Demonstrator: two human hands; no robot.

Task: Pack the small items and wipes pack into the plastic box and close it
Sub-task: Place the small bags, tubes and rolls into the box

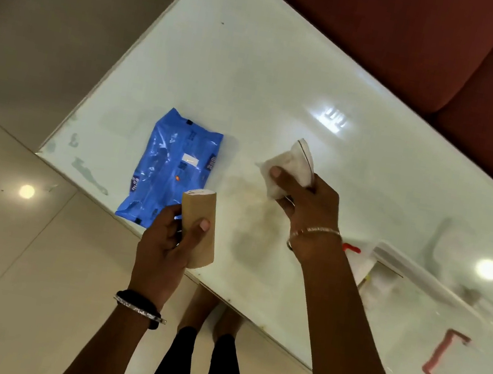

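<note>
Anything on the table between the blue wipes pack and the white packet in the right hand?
Nothing: in the head view, bare table separates the wipes pack from the white packet in the right hand.

white glossy table [258,68] | dark red sofa [441,49] along far edge | pale tiled floor [0,243], ceiling lights reflected

A glossy white bench [258,68] carries a blue wipes pack [169,170] lying flat toward its nine o'clock edge, with a clear plastic box [419,277] and its red-clipped lid [444,360] toward four o'clock.
</note>
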